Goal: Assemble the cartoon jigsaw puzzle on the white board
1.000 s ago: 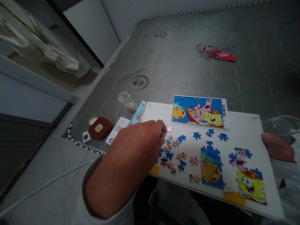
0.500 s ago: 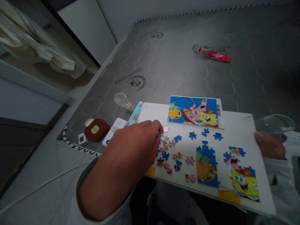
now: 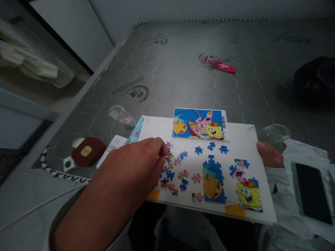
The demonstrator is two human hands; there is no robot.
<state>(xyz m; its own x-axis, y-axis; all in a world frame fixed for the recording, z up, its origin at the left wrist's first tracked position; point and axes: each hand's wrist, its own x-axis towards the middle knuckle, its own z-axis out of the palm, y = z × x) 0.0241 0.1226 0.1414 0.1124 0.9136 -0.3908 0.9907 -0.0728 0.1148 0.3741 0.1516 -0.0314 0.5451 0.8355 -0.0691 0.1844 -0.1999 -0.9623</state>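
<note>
Grey mat (image 3: 180, 80) before a pale wall (image 3: 167, 10). Near the white board (image 3: 154, 130), a clear cup (image 3: 121, 116) lies tilted, containing small pieces. Loose puzzle pieces (image 3: 184, 173) lie on the board, beside joined sections (image 3: 213, 183). The left hand (image 3: 163, 153) is among them, fingers bent; their grip cannot be told. The right hand (image 3: 270, 155) grips the board's right edge. Compared with earlier, a dark object (image 3: 316, 82) has entered view, upper right.

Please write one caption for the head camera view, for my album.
Left hand at the loose puzzle pieces, right hand holding the white board, picture card beyond.
</note>
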